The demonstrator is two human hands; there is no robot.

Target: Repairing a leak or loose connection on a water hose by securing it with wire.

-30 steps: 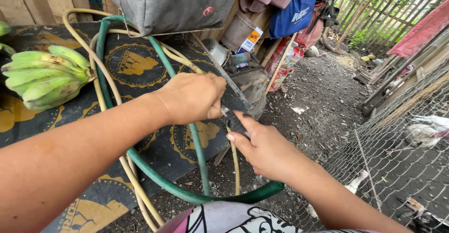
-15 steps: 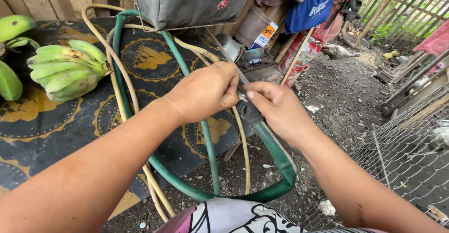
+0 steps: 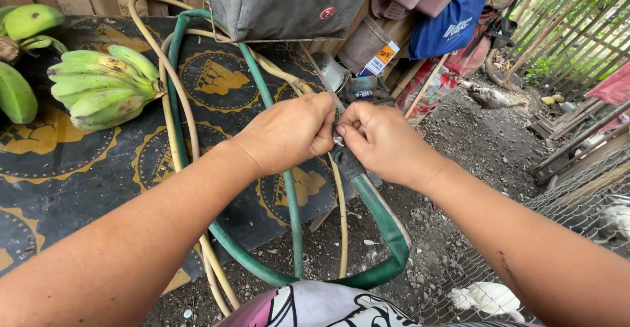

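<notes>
- Green hose [image 3: 377, 215], looped off the surface's [image 3: 79, 169] right edge, is now gripped at its dark end fitting [image 3: 346, 161] by both hands.
- Left hand [image 3: 289, 133] and right hand [image 3: 380, 140], apart a second ago, are seen pressed together, fingers [image 3: 351, 130] clamped on the fitting.
- Green bananas [image 3: 105, 87] are left near the far left corner.

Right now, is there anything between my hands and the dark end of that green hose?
Nothing visible. The left hand and right hand are both already closed around the dark fitting at the end of the green hose. The yellowish hose hangs just beside it, not between hands and fitting.
</notes>
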